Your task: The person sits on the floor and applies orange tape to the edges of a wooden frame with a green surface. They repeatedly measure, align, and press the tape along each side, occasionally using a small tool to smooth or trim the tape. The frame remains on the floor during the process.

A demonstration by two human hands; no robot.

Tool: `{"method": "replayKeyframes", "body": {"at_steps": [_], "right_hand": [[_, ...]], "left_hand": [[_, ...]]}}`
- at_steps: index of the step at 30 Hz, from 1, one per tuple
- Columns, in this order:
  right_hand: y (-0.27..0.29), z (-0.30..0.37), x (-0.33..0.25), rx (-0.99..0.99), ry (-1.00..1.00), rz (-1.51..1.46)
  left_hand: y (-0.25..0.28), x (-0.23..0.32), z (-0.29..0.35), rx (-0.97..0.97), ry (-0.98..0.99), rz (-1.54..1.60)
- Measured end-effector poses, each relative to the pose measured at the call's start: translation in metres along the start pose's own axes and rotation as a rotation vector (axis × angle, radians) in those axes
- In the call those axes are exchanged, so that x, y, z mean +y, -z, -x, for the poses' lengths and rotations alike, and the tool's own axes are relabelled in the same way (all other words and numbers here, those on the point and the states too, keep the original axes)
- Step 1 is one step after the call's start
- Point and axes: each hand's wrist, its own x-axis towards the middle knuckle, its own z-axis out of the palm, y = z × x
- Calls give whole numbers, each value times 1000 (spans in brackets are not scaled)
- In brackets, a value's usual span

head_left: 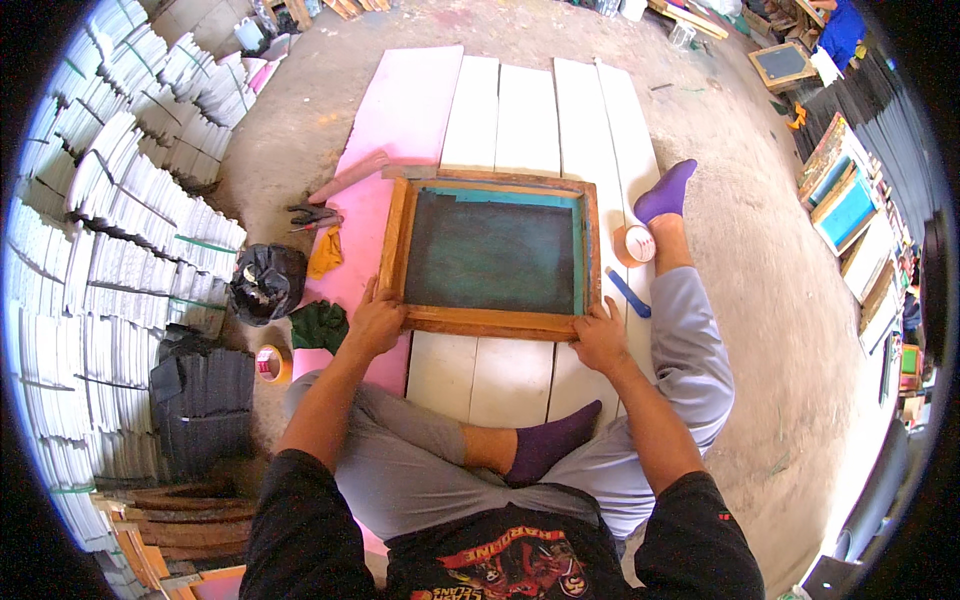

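A wood-framed printing screen (490, 250) with dark mesh and blue-green edges lies on the white and pink boards in front of me. My left hand (375, 318) grips the lower left corner of its wooden frame. At the lower right corner, the fingers of my right hand (602, 337) are curled over the frame's edge. To the right of the screen are a roll of tape (634, 245) and a blue-handled tool (628, 292), possibly a cutter. A yellow cloth (325, 252) and a dark green cloth (319, 327) lie left of it.
Black-handled tools (314, 217), a black plastic bag (268, 284) and another tape roll (272, 363) sit at the left. Strapped stacks of white sheets (120, 270) line the left side. More frames (850, 205) lean along the right. My legs flank the boards (510, 375).
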Motion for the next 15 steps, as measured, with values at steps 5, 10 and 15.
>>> {"method": "replayKeyframes", "body": {"at_steps": [5, 10, 15], "right_hand": [[-4, -9, 13, -5, -89, -28], [2, -11, 11, -1, -47, -83], [-7, -13, 17, 16, -4, -51]], "left_hand": [[6, -2, -11, -105, 27, 21], [-4, -9, -7, -103, 25, 5], [4, 0, -11, -101, -2, -9]]}}
